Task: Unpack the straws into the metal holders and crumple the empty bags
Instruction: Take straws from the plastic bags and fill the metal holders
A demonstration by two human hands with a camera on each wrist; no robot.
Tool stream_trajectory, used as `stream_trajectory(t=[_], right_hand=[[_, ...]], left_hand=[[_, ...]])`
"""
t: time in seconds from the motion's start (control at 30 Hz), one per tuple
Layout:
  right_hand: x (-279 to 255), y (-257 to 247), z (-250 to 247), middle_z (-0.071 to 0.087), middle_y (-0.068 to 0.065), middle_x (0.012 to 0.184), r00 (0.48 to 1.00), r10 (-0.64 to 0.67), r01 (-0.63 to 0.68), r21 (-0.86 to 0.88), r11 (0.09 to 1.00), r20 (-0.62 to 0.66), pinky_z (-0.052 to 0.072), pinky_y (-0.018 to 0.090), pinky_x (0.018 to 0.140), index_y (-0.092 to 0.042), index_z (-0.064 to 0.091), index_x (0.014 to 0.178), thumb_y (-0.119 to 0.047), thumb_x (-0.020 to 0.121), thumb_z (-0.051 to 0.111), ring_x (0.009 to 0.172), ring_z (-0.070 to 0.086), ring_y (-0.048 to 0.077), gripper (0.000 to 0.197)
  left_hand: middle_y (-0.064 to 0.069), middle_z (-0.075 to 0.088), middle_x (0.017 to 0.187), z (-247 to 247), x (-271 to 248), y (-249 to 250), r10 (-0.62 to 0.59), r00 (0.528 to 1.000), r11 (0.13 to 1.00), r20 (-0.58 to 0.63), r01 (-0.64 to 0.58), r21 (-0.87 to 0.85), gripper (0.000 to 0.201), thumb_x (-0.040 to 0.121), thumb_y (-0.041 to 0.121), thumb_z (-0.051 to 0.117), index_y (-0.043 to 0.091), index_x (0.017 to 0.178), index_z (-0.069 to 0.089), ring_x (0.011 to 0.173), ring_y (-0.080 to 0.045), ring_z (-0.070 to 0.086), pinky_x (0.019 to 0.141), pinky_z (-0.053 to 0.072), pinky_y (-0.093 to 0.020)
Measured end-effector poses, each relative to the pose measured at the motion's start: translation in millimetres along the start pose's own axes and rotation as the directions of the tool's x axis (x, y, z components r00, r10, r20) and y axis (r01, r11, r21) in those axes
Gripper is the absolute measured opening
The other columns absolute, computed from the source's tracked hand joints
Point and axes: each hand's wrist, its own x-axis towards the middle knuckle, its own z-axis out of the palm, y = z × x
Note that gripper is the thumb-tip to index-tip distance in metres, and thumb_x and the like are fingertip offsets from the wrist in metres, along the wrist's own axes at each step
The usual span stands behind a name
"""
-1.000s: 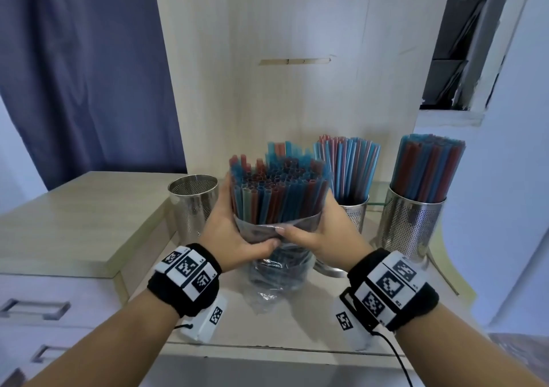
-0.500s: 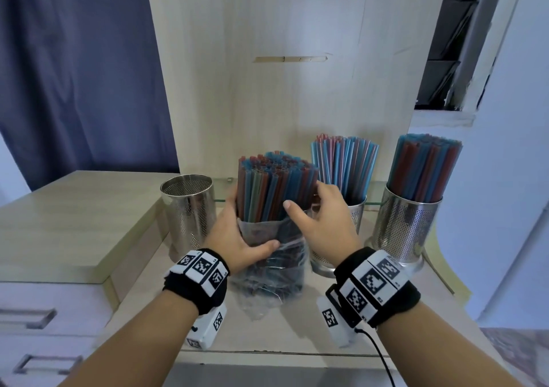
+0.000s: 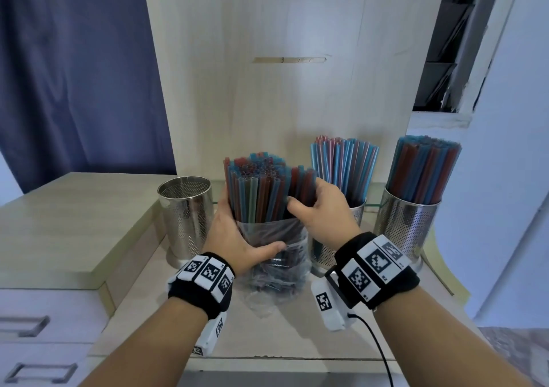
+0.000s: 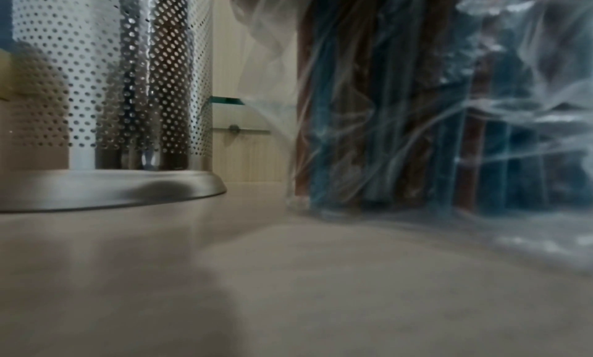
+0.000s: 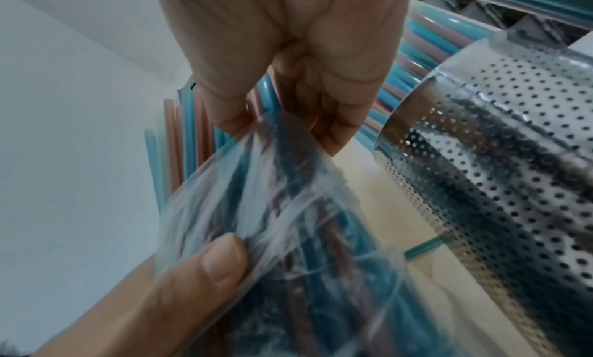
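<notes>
**Both hands on a half-bared straw bundle**

Left hand (image 3: 237,238) wrapped round the clear plastic bag (image 3: 273,256), thumb curled across its front, fingers hidden behind. Right hand (image 3: 323,211) curled round the bare upper part of the straw bundle (image 3: 261,190), fingertips pressed into the red and blue straws just above the bag's rim. Bundle standing upright on the counter (image 3: 285,333), lower half sheathed in the crumpled bag, upper half clear of it. From the right wrist, the bag's edge (image 5: 256,159) seen right at the fingertips (image 5: 333,131); whether pinched along with the straws, cannot tell. Just left of the left hand, an empty perforated metal holder (image 3: 185,211), near the bag but apart from it in the left wrist view (image 4: 128,83). Behind the right hand, a second holder (image 3: 353,208) full of pale blue and pink straws. Further right, a third holder (image 3: 407,229) packed with darker red and blue straws. Black wristbands with square printed markers on both wrists. At far left, a raised cabinet top (image 3: 74,223) with drawers below.
</notes>
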Motion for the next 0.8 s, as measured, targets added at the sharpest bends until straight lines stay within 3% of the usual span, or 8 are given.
stream_trajectory(t=[0.07,0.17,0.3,0.33,0.57,0.63,0.7,0.8], right_hand=[[-0.5,0.2,1.3,0.072,-0.007,0.091,1.0,0.008,-0.008,0.05,0.999,-0.003,0.053,0.02,0.07,-0.016,0.066,0.107,-0.018,0.089,0.068,0.077,0.066,-0.003,0.018],[2.4,0.8,4.7,0.073,-0.006,0.092,0.999,0.033,-0.033,0.079,0.996,-0.006,0.058,0.029,0.079,-0.017,0.068,0.104,-0.016,0.088,0.067,0.087,0.069,0.006,0.016],[7.1,-1.5,5.0,0.066,-0.005,0.071,0.999,0.034,-0.033,0.036,0.999,-0.006,0.049,0.024,0.059,-0.017,0.065,0.087,-0.015,0.088,0.066,0.061,0.06,0.003,0.002],[8.5,-2.3,4.4,0.063,-0.005,0.066,0.999,0.028,-0.027,0.02,0.999,-0.022,0.047,0.024,0.056,-0.018,0.063,0.082,-0.015,0.089,0.065,0.056,0.056,0.005,0.007],[19.9,-21.0,-4.5,0.05,-0.012,0.061,0.984,-0.022,0.043,0.116,0.992,-0.177,0.036,0.011,0.05,-0.027,0.051,0.08,-0.017,0.097,0.056,0.048,0.047,-0.004,0.02],[26.5,-26.3,-8.5,0.047,-0.009,0.062,0.977,-0.01,0.043,0.15,0.988,-0.213,0.034,0.011,0.048,-0.023,0.048,0.08,-0.015,0.097,0.054,0.045,0.044,-0.003,0.019],[35.1,-32.2,-13.3,0.048,-0.001,0.065,0.973,0.01,0.033,0.18,0.983,-0.232,0.034,0.012,0.045,-0.01,0.052,0.086,-0.011,0.096,0.052,0.042,0.04,-0.001,0.01],[47.3,-41.0,-19.7,0.058,0.009,0.079,0.967,0.044,0.02,0.246,0.969,-0.251,0.048,0.017,0.054,-0.004,0.054,0.098,-0.009,0.095,0.049,0.056,0.052,0.003,0.007]], left_hand=[[0.015,0.043,0.131,0.0,0.8,-1.6,-0.005,1.0,1.0,0.02,0.004,0.01,0.136,0.044,0.058,0.091,0.028,0.15,0.011,0.121,-0.001,0.043,0.105,0.033,-0.018],[0.012,0.043,0.135,0.3,1.3,-3.1,-0.03,0.999,0.999,0.039,0.03,0.019,0.141,0.043,0.059,0.09,0.026,0.152,0.006,0.123,-0.003,0.043,0.106,0.032,-0.02],[0.017,0.041,0.13,0.0,1.3,-0.9,-0.034,0.998,0.999,0.043,0.033,0.015,0.141,0.044,0.058,0.091,0.027,0.152,0.005,0.122,0.0,0.042,0.105,0.031,-0.018],[0.017,0.04,0.13,0.1,1.5,-0.9,-0.033,0.999,0.999,0.039,0.033,0.015,0.141,0.044,0.058,0.091,0.027,0.152,0.005,0.122,0.0,0.042,0.106,0.031,-0.019],[0.016,0.042,0.132,0.9,1.9,-1.2,-0.052,0.997,0.999,0.048,0.052,0.017,0.14,0.044,0.058,0.09,0.027,0.152,0.006,0.123,-0.001,0.042,0.106,0.032,-0.02],[0.013,0.044,0.134,0.9,1.8,-0.2,-0.056,0.997,0.998,0.05,0.055,0.019,0.138,0.044,0.06,0.089,0.029,0.151,0.008,0.123,-0.003,0.043,0.106,0.033,-0.021],[0.01,0.045,0.138,0.9,1.9,0.2,-0.058,0.997,0.998,0.047,0.057,0.026,0.137,0.044,0.061,0.089,0.03,0.15,0.008,0.124,-0.005,0.044,0.107,0.033,-0.023],[0.007,0.045,0.141,0.8,2.0,0.8,-0.073,0.996,0.997,0.05,0.071,0.032,0.138,0.045,0.058,0.09,0.028,0.151,0.007,0.126,-0.007,0.044,0.109,0.032,-0.024]])
